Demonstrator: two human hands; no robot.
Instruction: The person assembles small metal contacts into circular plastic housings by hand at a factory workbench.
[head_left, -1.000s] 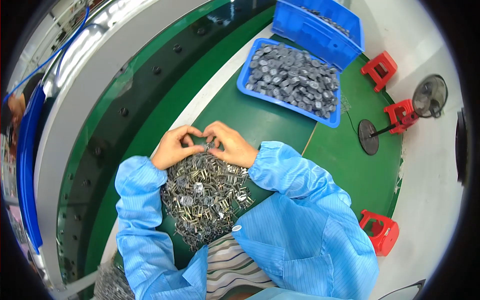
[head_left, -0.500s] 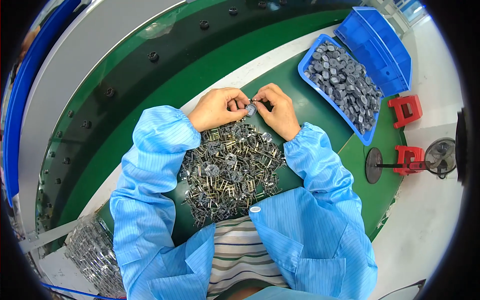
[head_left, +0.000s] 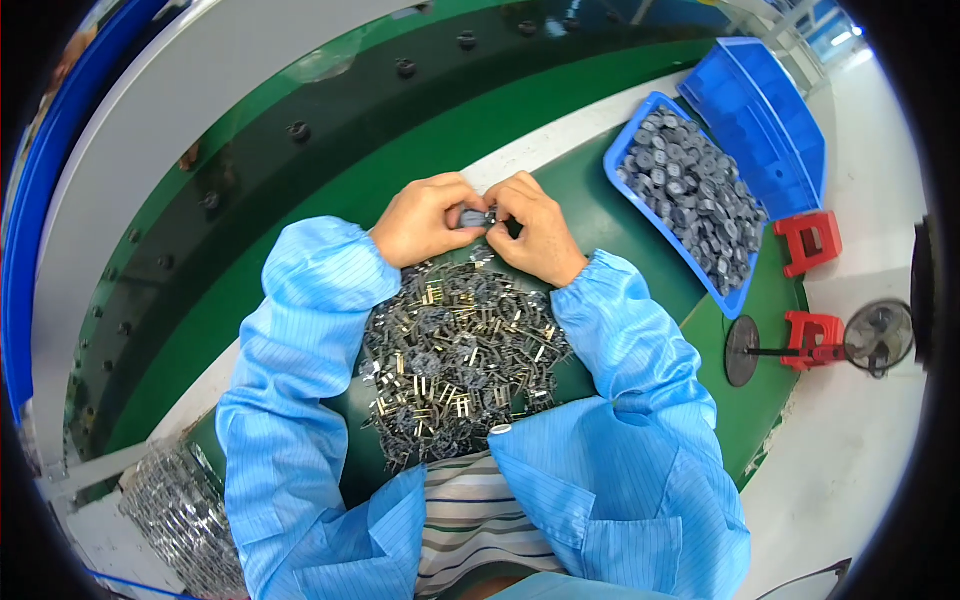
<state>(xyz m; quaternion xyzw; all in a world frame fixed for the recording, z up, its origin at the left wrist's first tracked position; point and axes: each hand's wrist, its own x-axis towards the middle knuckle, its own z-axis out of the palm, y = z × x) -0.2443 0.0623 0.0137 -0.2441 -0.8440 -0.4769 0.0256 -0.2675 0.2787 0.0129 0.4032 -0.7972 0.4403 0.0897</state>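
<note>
In front of me both hands meet above the far end of a loose heap. My left hand is closed round a grey plastic plug housing, thumb and fingers along its sides. Opposite it, my right hand pinches a small dark piece with bright metal against the housing's right end. Fingertips hide how far the two fit together. Below the hands lies the heap of small dark parts with brass-coloured metal pins, close to my body.
A blue bin full of grey round housings sits at the right, with another blue bin behind it. Dark parts dot the curved conveyor at the left. Red stools and a fan stand beyond the table.
The grey housing has turned from facing up to lying sideways between my hands. My right hand has come closer to my left. The whole view has shifted slightly.
</note>
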